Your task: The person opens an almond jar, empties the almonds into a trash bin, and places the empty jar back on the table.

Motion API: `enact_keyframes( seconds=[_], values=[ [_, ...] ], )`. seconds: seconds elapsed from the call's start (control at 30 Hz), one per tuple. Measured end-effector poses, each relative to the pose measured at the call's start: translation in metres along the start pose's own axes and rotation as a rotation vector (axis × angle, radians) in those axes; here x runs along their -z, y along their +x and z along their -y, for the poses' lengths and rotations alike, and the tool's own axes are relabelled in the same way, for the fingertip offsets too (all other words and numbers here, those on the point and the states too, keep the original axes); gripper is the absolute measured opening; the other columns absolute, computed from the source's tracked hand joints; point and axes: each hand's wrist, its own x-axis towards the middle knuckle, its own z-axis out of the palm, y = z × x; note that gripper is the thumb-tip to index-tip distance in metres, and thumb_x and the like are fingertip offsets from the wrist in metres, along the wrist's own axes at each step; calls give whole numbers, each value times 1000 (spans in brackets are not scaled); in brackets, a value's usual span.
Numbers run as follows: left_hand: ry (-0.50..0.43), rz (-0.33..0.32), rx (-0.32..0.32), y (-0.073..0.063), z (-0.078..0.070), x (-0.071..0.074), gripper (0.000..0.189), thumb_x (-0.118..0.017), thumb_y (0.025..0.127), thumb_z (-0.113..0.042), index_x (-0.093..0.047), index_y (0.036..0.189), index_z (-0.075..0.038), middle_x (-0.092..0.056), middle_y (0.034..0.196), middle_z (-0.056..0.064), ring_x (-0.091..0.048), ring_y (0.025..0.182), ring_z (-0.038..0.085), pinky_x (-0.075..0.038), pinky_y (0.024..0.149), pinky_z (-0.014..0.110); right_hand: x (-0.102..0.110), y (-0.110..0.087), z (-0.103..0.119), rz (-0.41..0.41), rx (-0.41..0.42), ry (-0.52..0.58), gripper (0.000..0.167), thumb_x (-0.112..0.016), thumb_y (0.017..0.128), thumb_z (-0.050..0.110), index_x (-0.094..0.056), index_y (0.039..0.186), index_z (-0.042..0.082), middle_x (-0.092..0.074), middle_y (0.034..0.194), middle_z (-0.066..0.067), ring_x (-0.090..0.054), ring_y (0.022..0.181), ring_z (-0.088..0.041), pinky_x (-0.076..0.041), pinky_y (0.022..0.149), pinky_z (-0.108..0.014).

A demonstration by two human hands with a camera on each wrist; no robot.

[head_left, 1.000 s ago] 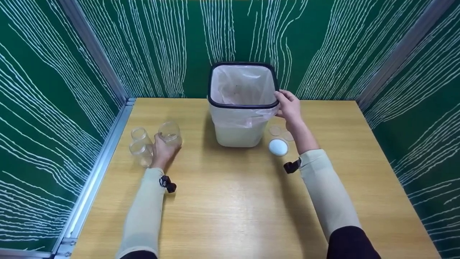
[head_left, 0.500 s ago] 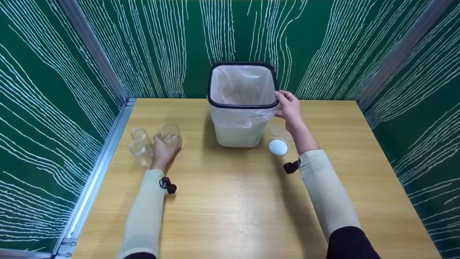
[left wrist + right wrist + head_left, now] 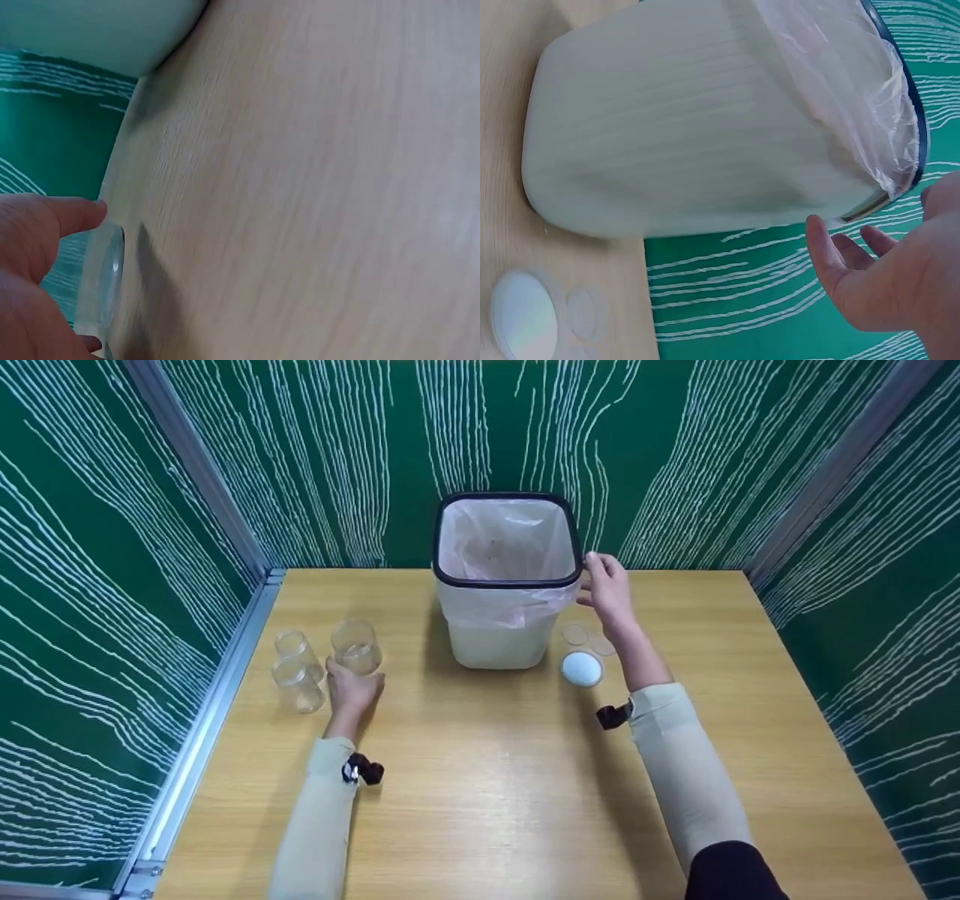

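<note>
A clear glass jar [image 3: 358,636] stands on the table at left. Just in front of it is my left hand [image 3: 354,688], thumb and fingers spread apart at its near side. In the left wrist view, a straight finger overlaps the jar [image 3: 111,277]. Two more clear jars [image 3: 303,690] stand left of that hand. My right hand [image 3: 611,591] is beside the right rim of a pale trash bin [image 3: 499,649] with a black rim. In the right wrist view its fingers [image 3: 821,251] are extended below the rim, loosely bent and holding nothing.
A translucent bag [image 3: 517,604] lines the bin and folds over its outside. Right of the bin lie a white round disc [image 3: 582,668] and two clear discs [image 3: 575,634], partly near my forearm. Green walls with white lines [image 3: 337,457] enclose the wooden table [image 3: 480,780].
My left hand has drawn back toward me from around the jar, which stays in place. My right hand has let go of the bin's rim and shifted slightly right.
</note>
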Motion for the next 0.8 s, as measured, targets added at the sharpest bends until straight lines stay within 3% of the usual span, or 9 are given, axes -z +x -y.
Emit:
enact_keyframes(
  seconds=[0.23,0.43,0.53,0.63,0.8],
  values=[
    [7,-3,-53,-20,4,-1,101,-81,74,-22,-17,147,7,-39,138,31,-40,127,43,-32,107,46,13,-13,-10,-60,126,-236,50,-49,101,33,-42,139,3,-45,140,-15,-48,121,-30,-45,96,-42],
    [119,23,-140,-33,10,3,71,-71,84,-22,-34,139,5,-41,133,27,-41,122,44,-35,102,52,17,-25,-27,-37,239,-458,50,-56,96,21,-43,139,-1,-43,141,-21,-51,118,-39,-43,98,-48],
    [188,43,-243,-47,14,5,55,-70,85,-21,-48,130,1,-51,123,23,-48,113,41,-39,95,53,15,-36,-35,48,279,-643,53,-58,95,22,-42,140,-2,-43,140,-24,-46,123,-40,-38,101,-52],
    [228,69,-387,-62,13,5,45,-71,82,-18,-56,121,0,-59,114,20,-53,108,38,-39,92,54,13,-47,-42,136,299,-804,57,-59,95,26,-41,141,-2,-42,140,-26,-41,128,-41,-34,105,-55],
    [294,74,-600,-77,4,-3,43,-73,79,-16,-59,117,1,-61,114,17,-55,110,37,-41,94,52,11,-60,-50,200,314,-947,66,-64,92,26,-37,145,0,-36,146,-26,-37,131,-44,-30,106,-58]
  ],
)
